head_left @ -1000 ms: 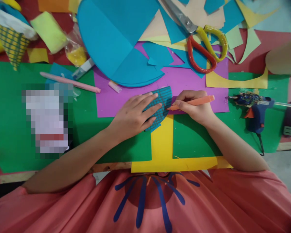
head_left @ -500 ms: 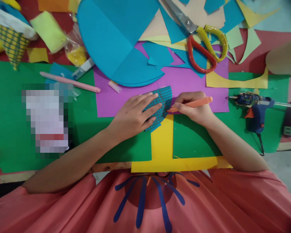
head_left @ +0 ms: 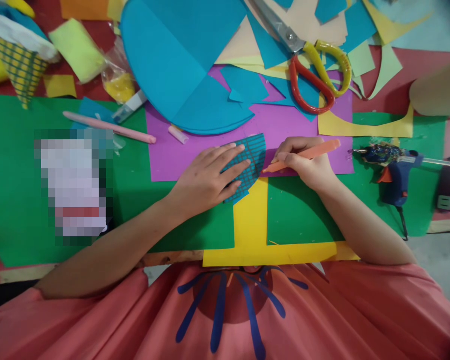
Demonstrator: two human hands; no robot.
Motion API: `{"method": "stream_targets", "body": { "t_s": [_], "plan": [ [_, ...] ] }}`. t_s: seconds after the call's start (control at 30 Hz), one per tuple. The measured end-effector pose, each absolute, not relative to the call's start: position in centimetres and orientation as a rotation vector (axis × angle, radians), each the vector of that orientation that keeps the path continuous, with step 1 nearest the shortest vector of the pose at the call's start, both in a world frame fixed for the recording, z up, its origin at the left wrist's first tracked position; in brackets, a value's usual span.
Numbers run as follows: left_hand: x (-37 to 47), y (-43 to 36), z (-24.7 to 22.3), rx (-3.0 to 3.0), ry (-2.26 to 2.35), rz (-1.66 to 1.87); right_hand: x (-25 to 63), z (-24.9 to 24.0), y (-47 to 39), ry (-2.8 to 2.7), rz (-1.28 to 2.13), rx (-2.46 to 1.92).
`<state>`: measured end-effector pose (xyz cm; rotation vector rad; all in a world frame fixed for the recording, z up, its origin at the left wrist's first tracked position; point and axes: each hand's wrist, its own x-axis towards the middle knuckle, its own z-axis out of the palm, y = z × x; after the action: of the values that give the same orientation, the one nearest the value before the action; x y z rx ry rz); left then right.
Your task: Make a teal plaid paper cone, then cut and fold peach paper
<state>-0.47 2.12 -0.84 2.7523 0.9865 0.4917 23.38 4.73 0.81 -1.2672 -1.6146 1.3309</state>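
Observation:
A blue paper piece (head_left: 258, 152) with a dark grid of lines lies partly on the purple sheet (head_left: 307, 117) and partly over a yellow strip (head_left: 251, 220). Flat across its left side rests my left hand (head_left: 209, 177), fingers spread, covering part of the grid. My right hand (head_left: 303, 162) is closed around an orange pen (head_left: 315, 151), whose tip points left at the paper's right edge. Whether the tip touches the paper I cannot tell. Above the hands is a large blue paper circle (head_left: 164, 60) with creases.
Scissors (head_left: 311, 70) with red and yellow handles lie on paper scraps at the back. A glue gun (head_left: 395, 172) is at the right on the green sheet (head_left: 194, 227). Left are a pink pen (head_left: 110, 127), a white cap (head_left: 177, 134) and a blurred-out object (head_left: 74, 185).
My right hand has shifted slightly right with the orange pen, and the pen now leans a little differently. My left hand and the gridded paper stay in place.

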Motion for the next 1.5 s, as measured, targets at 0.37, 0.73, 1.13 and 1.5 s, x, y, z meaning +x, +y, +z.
{"method": "stream_targets", "body": {
  "t_s": [0.37, 0.73, 1.13, 1.5],
  "plan": [
    [-0.6, 1.9, -0.2, 2.801, 0.779, 0.355, 23.5, 0.4, 4.4, -1.545, 1.306, -1.232],
    [-0.6, 2.0, 0.2, 2.826, 0.757, 0.306, 23.0, 0.6, 4.3, -1.762, 1.146, -1.353],
    [-0.5, 2.1, 0.2, 2.782, 0.754, 0.283, 22.8, 0.5, 4.4, -1.775, 1.13, -1.375],
    [-0.5, 2.0, 0.1, 2.781, 0.773, 0.267, 22.9, 0.6, 4.5, -1.753, 1.172, -1.338]
  ]
}}
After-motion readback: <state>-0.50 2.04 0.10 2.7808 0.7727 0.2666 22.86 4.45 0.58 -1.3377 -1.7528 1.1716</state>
